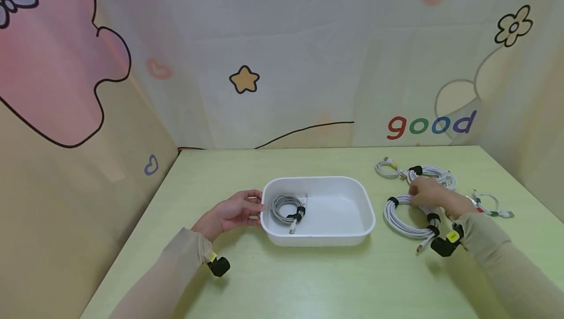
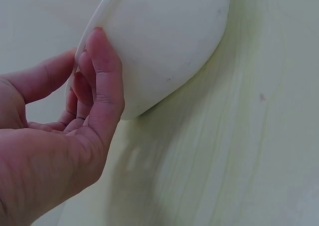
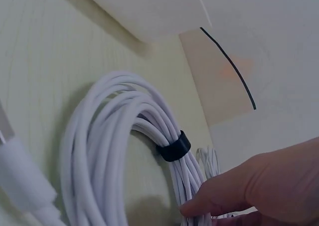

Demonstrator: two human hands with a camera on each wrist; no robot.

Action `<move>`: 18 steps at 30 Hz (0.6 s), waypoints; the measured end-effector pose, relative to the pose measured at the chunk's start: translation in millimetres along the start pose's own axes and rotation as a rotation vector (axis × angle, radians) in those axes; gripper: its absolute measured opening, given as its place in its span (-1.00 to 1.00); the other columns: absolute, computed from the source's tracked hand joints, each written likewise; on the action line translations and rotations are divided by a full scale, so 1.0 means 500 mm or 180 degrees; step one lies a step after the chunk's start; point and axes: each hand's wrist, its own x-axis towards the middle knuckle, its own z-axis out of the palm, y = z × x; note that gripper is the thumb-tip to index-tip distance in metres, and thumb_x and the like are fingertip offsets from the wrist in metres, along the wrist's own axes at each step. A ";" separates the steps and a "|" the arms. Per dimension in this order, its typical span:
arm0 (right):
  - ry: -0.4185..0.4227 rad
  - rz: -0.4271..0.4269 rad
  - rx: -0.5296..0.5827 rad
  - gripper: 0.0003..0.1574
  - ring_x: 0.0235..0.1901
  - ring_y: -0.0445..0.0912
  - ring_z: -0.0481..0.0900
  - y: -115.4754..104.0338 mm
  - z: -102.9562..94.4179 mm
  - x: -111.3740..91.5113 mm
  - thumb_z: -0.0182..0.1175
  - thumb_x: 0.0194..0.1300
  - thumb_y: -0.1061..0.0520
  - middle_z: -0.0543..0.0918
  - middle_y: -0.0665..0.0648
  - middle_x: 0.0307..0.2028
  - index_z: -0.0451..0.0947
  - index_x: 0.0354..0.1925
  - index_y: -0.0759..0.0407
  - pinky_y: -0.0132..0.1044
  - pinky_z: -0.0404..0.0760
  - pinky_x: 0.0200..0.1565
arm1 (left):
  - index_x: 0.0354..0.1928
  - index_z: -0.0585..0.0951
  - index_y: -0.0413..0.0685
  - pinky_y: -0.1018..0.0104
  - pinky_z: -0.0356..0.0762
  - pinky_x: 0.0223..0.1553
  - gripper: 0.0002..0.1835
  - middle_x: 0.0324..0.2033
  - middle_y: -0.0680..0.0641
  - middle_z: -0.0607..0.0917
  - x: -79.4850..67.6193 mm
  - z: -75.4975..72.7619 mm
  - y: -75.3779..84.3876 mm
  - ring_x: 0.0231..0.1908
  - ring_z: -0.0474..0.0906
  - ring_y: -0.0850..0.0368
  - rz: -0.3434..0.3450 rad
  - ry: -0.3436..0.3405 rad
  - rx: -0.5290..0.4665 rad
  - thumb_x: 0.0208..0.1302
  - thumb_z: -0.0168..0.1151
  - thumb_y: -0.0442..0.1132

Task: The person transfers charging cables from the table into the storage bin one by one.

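Note:
In the head view my left hand (image 1: 235, 211) is at the left end of a white plastic tub (image 1: 339, 211). Thumb and fingers pinch its rim in the left wrist view. Inside the tub, at its left side, lies a grey coiled cable (image 1: 275, 209) with a black strap. To the right, my right hand (image 1: 432, 194) grips the far side of a large white coiled cable (image 1: 391, 221), bound with several black straps. Up close in the right wrist view, the thumb presses on the cable strands (image 3: 89, 151) beside a black strap (image 3: 174, 147).
Behind my right hand lies another white coiled cable (image 1: 444, 178) with a black strap. A small white coiled cable (image 1: 380, 171) sits to its left. Farther right is a short white cable (image 1: 506, 214). A printed curtain (image 1: 291, 103) hangs along the table's back edge.

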 end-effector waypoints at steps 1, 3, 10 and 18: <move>-0.0034 -0.0010 0.0049 -0.74 -0.46 -0.05 0.46 0.001 -0.004 -0.001 0.22 0.01 0.28 0.59 0.25 -0.41 0.53 -0.31 0.46 -0.27 0.47 -0.45 | -0.02 0.33 -0.14 0.32 0.66 -0.31 -0.78 -0.29 0.02 0.59 0.000 0.000 0.000 -0.35 0.59 0.21 -0.0005 -0.0002 -0.0009 0.34 0.02 -0.46; -0.0089 -0.0022 0.0141 -0.75 -0.50 -0.08 0.44 0.001 -0.016 -0.004 0.22 0.03 0.26 0.56 0.21 -0.44 0.52 -0.31 0.45 -0.28 0.46 -0.50 | -0.03 0.33 -0.14 0.32 0.67 -0.31 -0.78 -0.28 0.02 0.59 0.000 -0.001 0.001 -0.35 0.60 0.21 -0.0007 -0.0015 -0.0021 0.34 0.03 -0.46; -0.0337 -0.0037 0.0253 -0.70 -0.44 -0.11 0.44 0.002 -0.061 -0.016 0.32 0.04 0.19 0.58 0.15 -0.38 0.57 -0.25 0.36 -0.30 0.49 -0.43 | -0.05 0.32 -0.12 0.30 0.68 -0.29 -0.77 -0.28 0.02 0.59 0.002 -0.003 -0.002 -0.31 0.61 0.19 0.0020 -0.0108 -0.0087 0.32 0.03 -0.47; -0.0674 0.0165 0.0614 -0.64 -0.42 -0.13 0.49 0.008 -0.073 -0.027 0.30 0.18 0.18 0.59 0.07 -0.36 0.58 -0.10 0.40 -0.24 0.65 -0.39 | -0.05 0.32 -0.13 0.28 0.68 -0.27 -0.79 -0.28 0.03 0.60 0.006 -0.009 -0.006 -0.31 0.61 0.20 0.0061 -0.0143 -0.0080 0.34 0.01 -0.47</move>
